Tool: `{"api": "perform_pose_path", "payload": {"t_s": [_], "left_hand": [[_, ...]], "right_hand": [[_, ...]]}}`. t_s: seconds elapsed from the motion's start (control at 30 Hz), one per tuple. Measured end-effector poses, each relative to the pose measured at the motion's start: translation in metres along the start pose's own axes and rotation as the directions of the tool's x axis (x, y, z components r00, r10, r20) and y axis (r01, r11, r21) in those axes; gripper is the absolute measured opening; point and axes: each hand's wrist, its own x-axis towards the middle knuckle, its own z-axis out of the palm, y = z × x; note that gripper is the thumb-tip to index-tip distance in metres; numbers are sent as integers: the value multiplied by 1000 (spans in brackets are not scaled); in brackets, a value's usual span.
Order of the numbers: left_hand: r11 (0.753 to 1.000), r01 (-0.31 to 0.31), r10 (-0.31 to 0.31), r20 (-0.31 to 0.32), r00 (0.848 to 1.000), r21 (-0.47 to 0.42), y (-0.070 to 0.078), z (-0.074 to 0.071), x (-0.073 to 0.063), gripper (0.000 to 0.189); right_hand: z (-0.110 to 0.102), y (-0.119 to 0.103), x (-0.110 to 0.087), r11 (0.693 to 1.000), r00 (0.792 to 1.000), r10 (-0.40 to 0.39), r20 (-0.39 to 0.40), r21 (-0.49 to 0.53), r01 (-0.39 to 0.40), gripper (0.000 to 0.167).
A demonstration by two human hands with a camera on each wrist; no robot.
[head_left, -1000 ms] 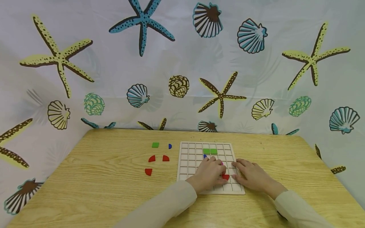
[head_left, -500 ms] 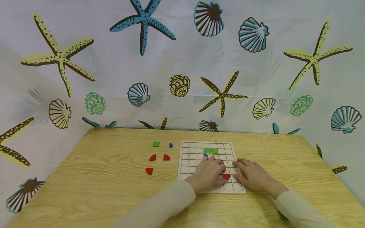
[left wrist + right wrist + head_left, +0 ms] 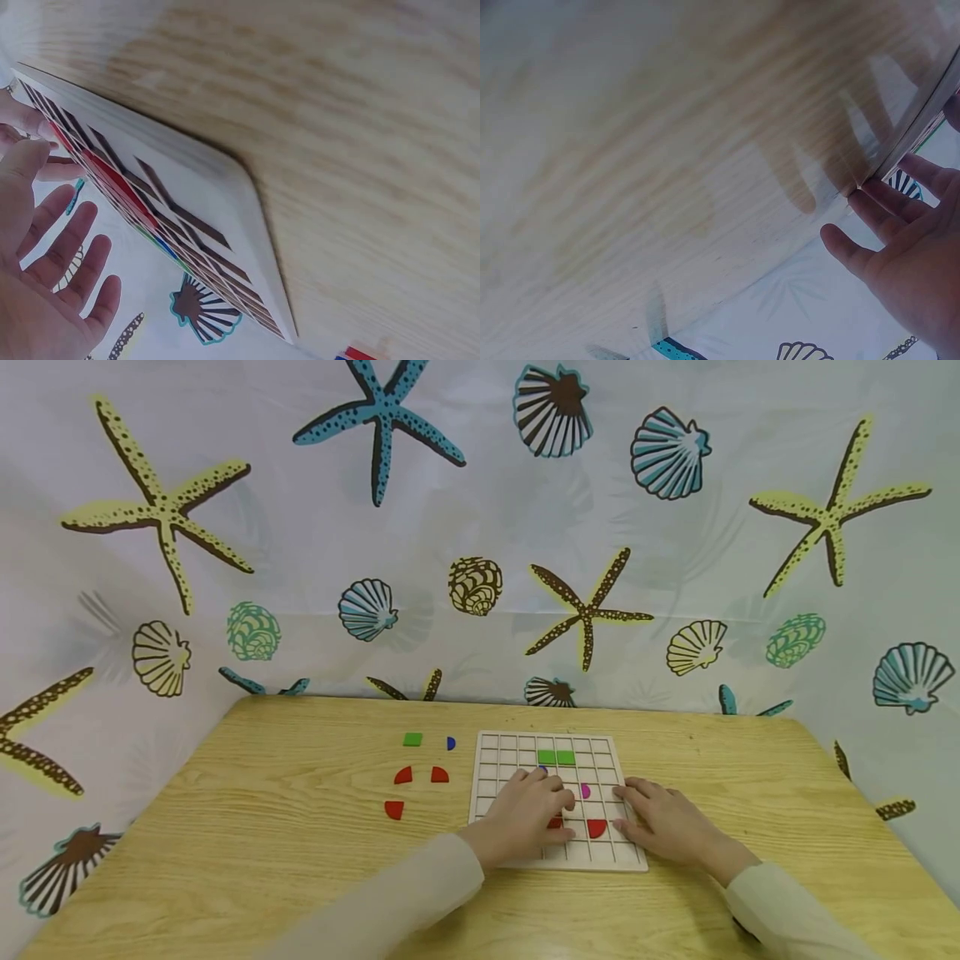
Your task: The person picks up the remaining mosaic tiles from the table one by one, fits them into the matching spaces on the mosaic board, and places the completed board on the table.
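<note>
A white grid board (image 3: 487, 777) lies on the table. Over its middle is my left hand (image 3: 525, 810), fingers loosely bent; in the left wrist view its fingers (image 3: 71, 255) spread apart and hold nothing. Partly under that hand shows a red piece (image 3: 556, 822). To its right on the board are a red quarter-circle (image 3: 596, 828) and a pink half-circle (image 3: 586, 791). Two green rectangles (image 3: 556, 757) sit side by side near the far edge, with a partly covered blue piece (image 3: 542, 769) below them. My right hand (image 3: 667, 818) rests its fingertips at the board's right edge.
Left of the board, loose on the wooden table (image 3: 262, 827), lie a green rectangle (image 3: 412, 739), a blue half-circle (image 3: 451, 743) and three red quarter-circles (image 3: 393, 810). A curtain (image 3: 420, 543) printed with shells and starfish surrounds the table's back and sides.
My left hand has drawn to the left across the board, baring the pink half-circle, the right red quarter-circle and part of another red piece. My right hand has stayed at the board's edge.
</note>
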Motion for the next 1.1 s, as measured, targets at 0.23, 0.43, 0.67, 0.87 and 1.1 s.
{"api": "perform_pose_path", "payload": {"t_s": [0.23,0.43,0.67,0.87,1.1], "left_hand": [[1000,2,-2,-28,1000,-12,-14,-2,-16,35],[999,45,-45,-8,999,-2,-30,-7,-28,36],[992,112,-111,19,994,-63,-52,-15,-47,32],[989,121,-123,-22,992,-86,-75,-17,-65,30],[990,129,-132,-64,989,-54,-100,-14,-83,30]], "right_hand": [[2,1,-1,1000,1000,-8,-9,-4,8,50],[1,0,-1,1000,1000,-19,-20,-1,19,50],[1,-1,-2,1000,999,-29,-42,-4,29,49],[0,0,-1,1000,1000,-15,-24,-2,15,49],[0,-1,-1,1000,1000,-11,-17,2,11,50]]}}
